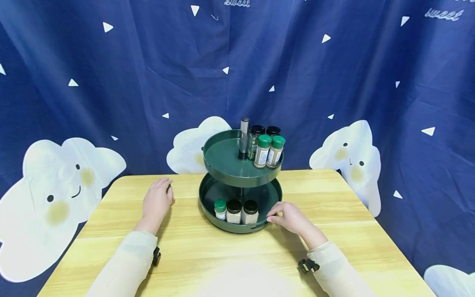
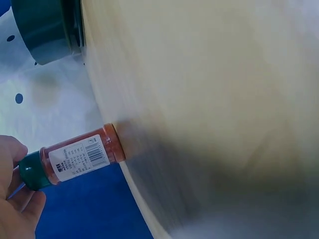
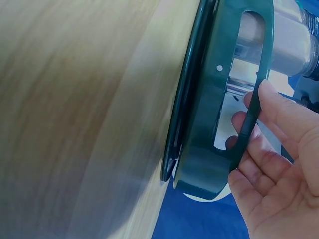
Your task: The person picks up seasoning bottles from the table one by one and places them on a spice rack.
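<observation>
My left hand [image 1: 157, 202] grips the green cap of a spice jar [image 2: 82, 155] with red contents and a white barcode label. The jar stands upright, its base at the wooden tabletop; the hand mostly hides it in the head view. At the right front of a dark green two-tier turntable [image 1: 241, 180], my right hand [image 1: 291, 218] pinches the lower tray's rim. The right wrist view shows thumb and fingers around the bar above a slot in the tray wall [image 3: 204, 119]. Inside that tray stand a green-capped jar [image 1: 220, 209] and two black-capped jars [image 1: 233, 212].
On the upper tray [image 1: 222, 156], two green-capped jars [image 1: 262, 152] stand before black-capped jars [image 1: 257, 134], right of the centre post [image 1: 243, 138]. Beneath everything is a light wooden table [image 1: 208, 255]. A blue curtain [image 1: 208, 95] with cloud prints hangs behind.
</observation>
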`<state>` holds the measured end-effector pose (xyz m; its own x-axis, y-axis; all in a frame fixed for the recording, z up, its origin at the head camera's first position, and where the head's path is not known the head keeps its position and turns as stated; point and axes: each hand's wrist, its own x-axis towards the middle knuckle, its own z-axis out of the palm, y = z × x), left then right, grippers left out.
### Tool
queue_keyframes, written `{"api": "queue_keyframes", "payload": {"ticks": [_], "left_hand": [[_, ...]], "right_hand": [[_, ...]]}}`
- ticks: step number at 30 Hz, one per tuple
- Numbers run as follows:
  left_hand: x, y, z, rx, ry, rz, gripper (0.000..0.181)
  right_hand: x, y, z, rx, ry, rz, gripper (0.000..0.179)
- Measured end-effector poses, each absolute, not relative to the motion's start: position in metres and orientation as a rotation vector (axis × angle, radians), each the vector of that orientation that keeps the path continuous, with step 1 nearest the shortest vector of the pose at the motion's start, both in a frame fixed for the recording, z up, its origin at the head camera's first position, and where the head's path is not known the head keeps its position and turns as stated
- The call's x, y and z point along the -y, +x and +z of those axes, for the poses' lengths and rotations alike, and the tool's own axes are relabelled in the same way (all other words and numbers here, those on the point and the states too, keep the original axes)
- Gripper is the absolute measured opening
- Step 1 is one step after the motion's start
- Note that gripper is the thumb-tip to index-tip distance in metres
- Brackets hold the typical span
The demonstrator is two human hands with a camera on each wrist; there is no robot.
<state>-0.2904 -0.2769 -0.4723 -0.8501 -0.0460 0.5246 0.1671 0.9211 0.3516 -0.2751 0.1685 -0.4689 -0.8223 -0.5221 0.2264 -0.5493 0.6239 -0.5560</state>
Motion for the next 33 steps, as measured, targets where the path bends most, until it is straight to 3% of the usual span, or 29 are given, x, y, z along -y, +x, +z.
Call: {"api": "queue_keyframes", "payload": {"ticks": [10, 33], "left_hand": [[0.2790, -0.2922, -0.4681, 2.494, -0.127, -0.559, 0.021], [0.2811, -0.2854, -0.4670, 2.485, -0.164, -0.529, 0.021]], "right_hand": [[-0.1683, -0.2750, -0.4685, 2.792, 0.929, 0.990, 0.005], [-0.1683, -0.2748, -0.4683, 2.799, 0.910, 1.004, 0.005]]}}
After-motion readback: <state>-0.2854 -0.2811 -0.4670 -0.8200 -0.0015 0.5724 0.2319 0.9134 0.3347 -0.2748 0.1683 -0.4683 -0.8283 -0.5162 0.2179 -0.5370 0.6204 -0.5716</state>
